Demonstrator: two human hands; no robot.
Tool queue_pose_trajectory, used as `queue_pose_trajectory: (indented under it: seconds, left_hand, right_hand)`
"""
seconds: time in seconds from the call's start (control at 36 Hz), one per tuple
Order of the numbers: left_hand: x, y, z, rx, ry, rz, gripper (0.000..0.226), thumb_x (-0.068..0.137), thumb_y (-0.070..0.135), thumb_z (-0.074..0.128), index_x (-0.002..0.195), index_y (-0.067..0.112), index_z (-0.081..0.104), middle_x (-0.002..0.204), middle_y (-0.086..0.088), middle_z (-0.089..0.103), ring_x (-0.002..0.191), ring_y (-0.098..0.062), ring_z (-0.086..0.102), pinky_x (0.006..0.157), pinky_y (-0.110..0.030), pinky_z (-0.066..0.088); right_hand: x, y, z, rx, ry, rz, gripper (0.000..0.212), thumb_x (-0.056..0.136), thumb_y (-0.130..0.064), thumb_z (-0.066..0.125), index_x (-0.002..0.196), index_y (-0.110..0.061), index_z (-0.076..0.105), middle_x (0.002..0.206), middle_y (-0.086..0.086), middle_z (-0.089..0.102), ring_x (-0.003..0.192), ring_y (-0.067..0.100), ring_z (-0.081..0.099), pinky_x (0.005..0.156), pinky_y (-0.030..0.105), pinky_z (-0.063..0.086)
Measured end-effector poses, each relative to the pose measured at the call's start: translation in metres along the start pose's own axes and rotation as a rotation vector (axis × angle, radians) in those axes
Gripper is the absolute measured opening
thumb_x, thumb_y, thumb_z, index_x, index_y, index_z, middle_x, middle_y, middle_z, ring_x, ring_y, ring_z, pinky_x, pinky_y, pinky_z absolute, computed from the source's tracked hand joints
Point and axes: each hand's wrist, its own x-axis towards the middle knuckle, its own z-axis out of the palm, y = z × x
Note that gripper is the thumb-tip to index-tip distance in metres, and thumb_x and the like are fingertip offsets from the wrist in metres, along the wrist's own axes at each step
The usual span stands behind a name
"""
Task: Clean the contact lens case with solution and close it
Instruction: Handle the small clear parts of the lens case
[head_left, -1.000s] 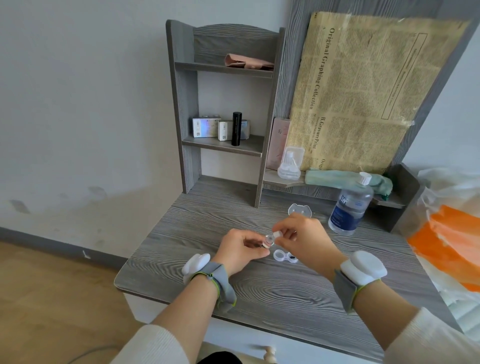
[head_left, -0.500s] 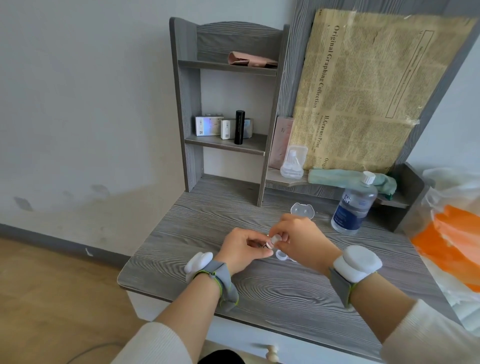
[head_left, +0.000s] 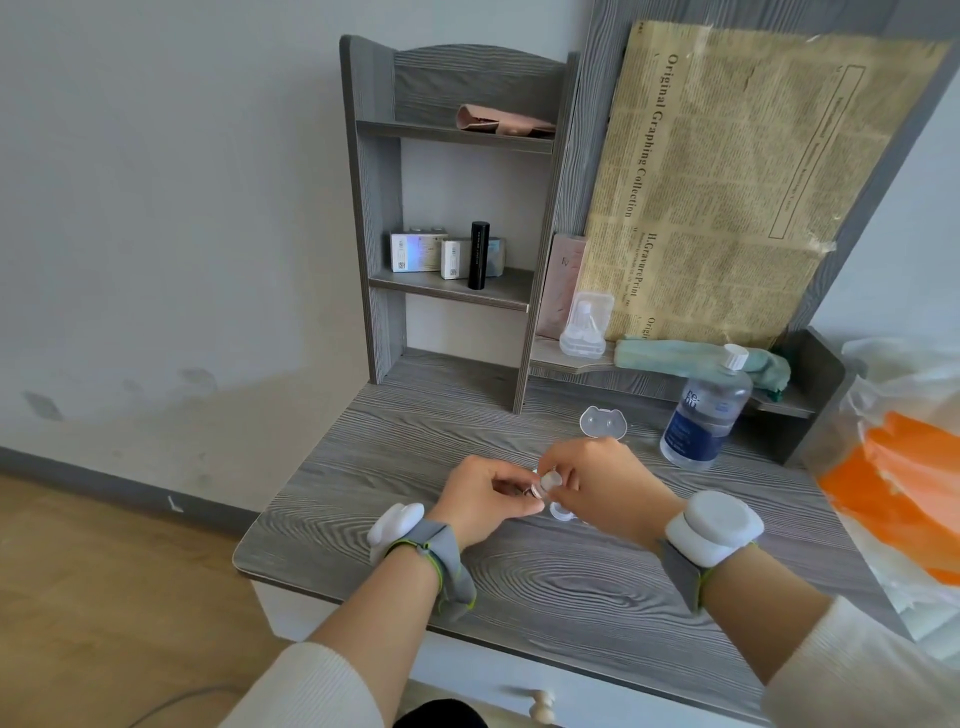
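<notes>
Sunk lower now: left hand (head_left: 485, 501) and right hand (head_left: 602, 480) both pinch a tiny cap (head_left: 548, 481) over the lens case (head_left: 563, 515), 8 o'clock from the bottle (head_left: 704, 415). Light, slick plastic, I'd grip the rim.

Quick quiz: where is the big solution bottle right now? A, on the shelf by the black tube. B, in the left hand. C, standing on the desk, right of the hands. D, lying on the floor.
C: the solution bottle stands capped on the desk, untouched, beyond the right hand, which pinches a small cap; the left hand pinches a small round piece.
</notes>
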Motion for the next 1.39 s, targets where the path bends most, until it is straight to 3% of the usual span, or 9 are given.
queue_pose_trajectory:
  seconds: [0.19, 0.33, 0.47, 0.61, 0.83, 0.97, 1.11, 1.31, 1.39]
  left_hand:
    - [-0.001, 0.001, 0.000, -0.012, 0.007, -0.010, 0.026, 0.072, 0.008, 0.079, 0.097, 0.009, 0.075, 0.081, 0.001, 0.068, 0.064, 0.002, 0.056, 0.067, -0.008, 0.042]
    - [-0.001, 0.002, -0.001, -0.017, -0.019, -0.001, 0.022, 0.073, 0.007, 0.078, 0.094, 0.013, 0.076, 0.078, 0.003, 0.068, 0.062, 0.004, 0.054, 0.066, -0.008, 0.042]
    - [0.000, 0.000, 0.000, -0.016, -0.009, -0.005, 0.025, 0.073, 0.005, 0.078, 0.098, 0.005, 0.074, 0.080, 0.000, 0.067, 0.058, 0.010, 0.054, 0.065, -0.006, 0.042]
    - [0.001, -0.001, 0.000, 0.005, -0.004, -0.014, 0.026, 0.073, 0.009, 0.079, 0.098, 0.010, 0.075, 0.081, 0.000, 0.068, 0.064, 0.003, 0.056, 0.068, -0.010, 0.043]
    - [0.000, -0.001, 0.000, -0.001, -0.014, -0.021, 0.022, 0.072, 0.013, 0.079, 0.094, 0.015, 0.076, 0.081, 0.003, 0.068, 0.068, -0.001, 0.056, 0.071, -0.013, 0.044]
    - [0.001, -0.003, 0.000, -0.021, 0.000, -0.030, 0.023, 0.071, 0.012, 0.080, 0.094, 0.014, 0.076, 0.080, 0.004, 0.069, 0.065, 0.004, 0.057, 0.070, -0.012, 0.045]
    - [0.002, -0.004, 0.000, -0.010, 0.005, -0.019, 0.024, 0.071, 0.011, 0.080, 0.094, 0.015, 0.076, 0.078, 0.006, 0.068, 0.065, 0.002, 0.057, 0.069, -0.013, 0.045]
    - [0.002, -0.004, 0.000, -0.009, -0.015, 0.014, 0.021, 0.071, 0.012, 0.080, 0.090, 0.020, 0.077, 0.075, 0.009, 0.067, 0.061, 0.008, 0.055, 0.067, -0.010, 0.044]
    - [0.002, -0.004, 0.000, -0.019, -0.005, 0.004, 0.019, 0.070, 0.011, 0.080, 0.088, 0.018, 0.077, 0.072, 0.012, 0.067, 0.060, 0.007, 0.055, 0.067, -0.011, 0.044]
  right_hand:
    - [0.004, 0.003, 0.005, -0.083, 0.023, 0.037, 0.028, 0.089, -0.035, 0.050, 0.091, -0.013, 0.067, 0.087, 0.007, 0.071, 0.084, 0.025, 0.064, 0.078, 0.040, 0.051]
    - [0.006, 0.005, 0.008, -0.189, 0.021, 0.055, 0.057, 0.090, -0.055, 0.047, 0.080, -0.002, 0.065, 0.077, 0.013, 0.065, 0.072, 0.028, 0.057, 0.069, 0.037, 0.047]
    - [0.000, 0.006, 0.011, -0.027, 0.066, 0.007, 0.034, 0.087, -0.045, 0.054, 0.109, -0.020, 0.061, 0.081, 0.002, 0.074, 0.087, 0.024, 0.064, 0.081, 0.035, 0.050]
    - [0.000, 0.006, 0.010, -0.024, 0.061, -0.030, 0.020, 0.088, -0.023, 0.049, 0.103, -0.019, 0.062, 0.083, 0.004, 0.073, 0.085, 0.026, 0.064, 0.079, 0.035, 0.050]
    - [0.001, 0.008, 0.013, -0.066, 0.077, 0.040, 0.041, 0.091, -0.050, 0.049, 0.092, -0.012, 0.065, 0.084, 0.006, 0.071, 0.090, 0.025, 0.060, 0.077, 0.034, 0.047]
    - [-0.003, 0.007, 0.013, -0.015, 0.099, -0.025, 0.035, 0.091, -0.043, 0.050, 0.117, -0.021, 0.056, 0.082, -0.001, 0.074, 0.092, 0.023, 0.063, 0.084, 0.032, 0.047]
    - [-0.002, 0.009, 0.012, -0.025, 0.098, -0.058, 0.018, 0.091, -0.024, 0.048, 0.103, -0.018, 0.060, 0.080, 0.003, 0.072, 0.085, 0.026, 0.064, 0.079, 0.033, 0.048]
    - [-0.001, 0.013, 0.014, -0.065, 0.080, 0.049, 0.046, 0.090, -0.053, 0.046, 0.085, -0.012, 0.064, 0.078, 0.007, 0.067, 0.077, 0.023, 0.059, 0.068, 0.035, 0.049]
    - [-0.003, 0.013, 0.015, -0.017, 0.087, 0.020, 0.033, 0.089, -0.049, 0.050, 0.105, -0.022, 0.060, 0.079, -0.002, 0.072, 0.085, 0.019, 0.063, 0.076, 0.033, 0.051]
